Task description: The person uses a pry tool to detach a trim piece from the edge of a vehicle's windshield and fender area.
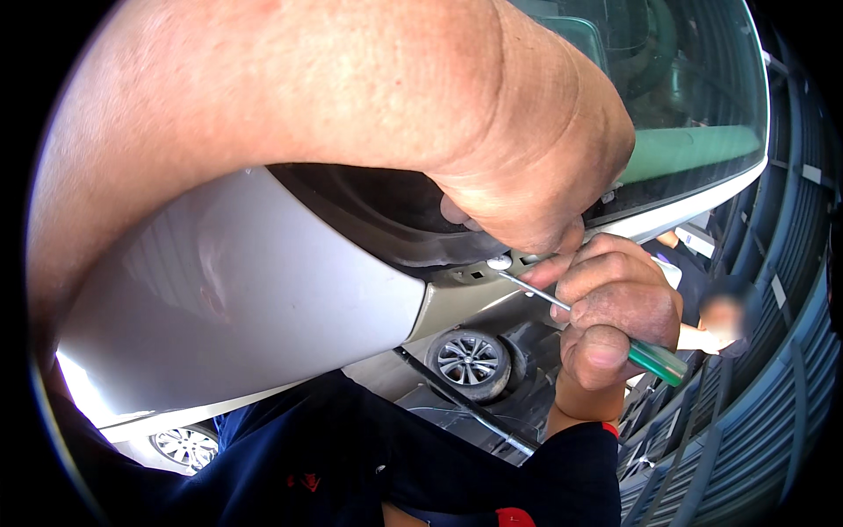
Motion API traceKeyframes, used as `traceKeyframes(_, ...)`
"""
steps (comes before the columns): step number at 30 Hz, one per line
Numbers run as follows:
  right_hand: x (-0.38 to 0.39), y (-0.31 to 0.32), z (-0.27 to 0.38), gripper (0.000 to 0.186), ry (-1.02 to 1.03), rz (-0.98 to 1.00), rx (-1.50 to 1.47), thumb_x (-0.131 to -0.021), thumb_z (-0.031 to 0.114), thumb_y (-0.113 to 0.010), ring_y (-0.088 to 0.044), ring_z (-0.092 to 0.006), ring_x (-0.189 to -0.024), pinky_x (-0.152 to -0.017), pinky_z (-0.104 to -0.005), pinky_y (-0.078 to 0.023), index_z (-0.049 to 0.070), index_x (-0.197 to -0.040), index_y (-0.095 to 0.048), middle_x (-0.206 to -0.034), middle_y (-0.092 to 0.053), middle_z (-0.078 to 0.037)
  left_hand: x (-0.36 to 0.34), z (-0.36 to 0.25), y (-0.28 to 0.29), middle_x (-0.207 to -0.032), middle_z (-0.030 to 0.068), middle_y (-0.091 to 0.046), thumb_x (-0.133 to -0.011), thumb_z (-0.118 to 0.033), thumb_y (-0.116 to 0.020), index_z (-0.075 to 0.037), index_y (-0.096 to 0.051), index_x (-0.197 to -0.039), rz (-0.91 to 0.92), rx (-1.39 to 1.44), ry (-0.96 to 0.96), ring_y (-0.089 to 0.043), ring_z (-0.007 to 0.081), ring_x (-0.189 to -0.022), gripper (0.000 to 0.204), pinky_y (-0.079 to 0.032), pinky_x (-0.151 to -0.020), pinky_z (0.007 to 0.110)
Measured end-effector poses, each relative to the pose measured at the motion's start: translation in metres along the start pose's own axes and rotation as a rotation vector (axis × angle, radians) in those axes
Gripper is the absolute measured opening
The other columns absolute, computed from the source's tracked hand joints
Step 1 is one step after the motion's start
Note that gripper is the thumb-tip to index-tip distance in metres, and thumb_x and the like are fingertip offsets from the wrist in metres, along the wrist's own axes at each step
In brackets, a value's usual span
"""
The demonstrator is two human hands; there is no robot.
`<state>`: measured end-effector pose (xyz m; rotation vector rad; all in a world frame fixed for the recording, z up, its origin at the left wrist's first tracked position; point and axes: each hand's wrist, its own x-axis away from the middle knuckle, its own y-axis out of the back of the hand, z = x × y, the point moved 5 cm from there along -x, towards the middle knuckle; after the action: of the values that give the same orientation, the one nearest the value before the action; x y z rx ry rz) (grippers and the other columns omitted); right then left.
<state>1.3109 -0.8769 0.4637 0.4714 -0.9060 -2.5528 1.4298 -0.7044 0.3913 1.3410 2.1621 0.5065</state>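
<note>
My right hand is closed round a screwdriver with a green handle and a thin metal shaft. The shaft's tip meets a small round white piece, perhaps a clip, on a light metal edge of the car body. Square holes show in that edge beside it. From the upper left, my left hand reaches over the same edge, bent down at the wrist with its fingers curled. Most of those fingers are hidden, and I cannot make out what they hold. Its knuckles are close against my right hand.
A light-coloured body panel spreads to the left, beside a dark recess. The windscreen is at upper right. Below are another car's wheel and a dark rod. Another person is at the right, near ribbed metal cladding.
</note>
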Motion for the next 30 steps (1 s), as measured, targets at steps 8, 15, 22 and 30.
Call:
traceKeyframes(8,0.005,0.004,-0.007,0.038,-0.021,-0.042,-0.056,-0.1,0.04,-0.068,-0.064,-0.0266,-0.057,-0.057,-0.0383,-0.055,0.004,-0.094,-0.056,-0.066,-0.059,-0.01,-0.014,-0.012,-0.001,-0.067,0.0163,-0.063,-0.081,-0.012,-0.07,0.0,-0.068,-0.075,0.036,-0.015,-0.025,-0.065,0.0319,-0.065,0.013,-0.05,-0.063,0.041)
traceKeyframes(15,0.002,0.015,-0.008,0.04,0.006,-0.021,-0.065,-0.101,0.042,-0.066,-0.063,-0.0244,-0.056,-0.054,-0.0366,-0.054,0.004,-0.096,-0.055,-0.065,-0.06,-0.009,-0.049,-0.035,-0.008,-0.066,0.0162,-0.062,-0.081,-0.012,-0.07,0.0,-0.068,-0.074,0.08,-0.092,-0.06,-0.065,0.0317,-0.065,0.013,-0.05,-0.062,0.041)
traceKeyframes(22,0.013,0.027,-0.017,0.036,0.034,-0.11,-0.13,-0.102,0.038,-0.065,-0.06,-0.0214,-0.054,-0.053,-0.0345,-0.054,0.003,-0.097,-0.055,-0.066,-0.06,-0.009,-0.08,-0.042,-0.018,-0.065,0.016,-0.062,-0.08,-0.011,-0.07,0.0,-0.068,-0.073,0.1,-0.143,-0.054,-0.065,0.0315,-0.064,0.013,-0.05,-0.061,0.041)
traceKeyframes(30,0.015,0.031,-0.018,0.03,0.081,-0.073,-0.162,-0.101,0.029,-0.068,-0.06,-0.0233,-0.052,-0.05,-0.0345,-0.05,0.002,-0.097,-0.056,-0.065,-0.06,-0.01,-0.088,-0.047,-0.021,-0.064,0.0159,-0.062,-0.08,-0.011,-0.071,0.0,-0.068,-0.072,0.11,-0.129,-0.061,-0.064,0.0313,-0.062,0.013,-0.05,-0.06,0.041)
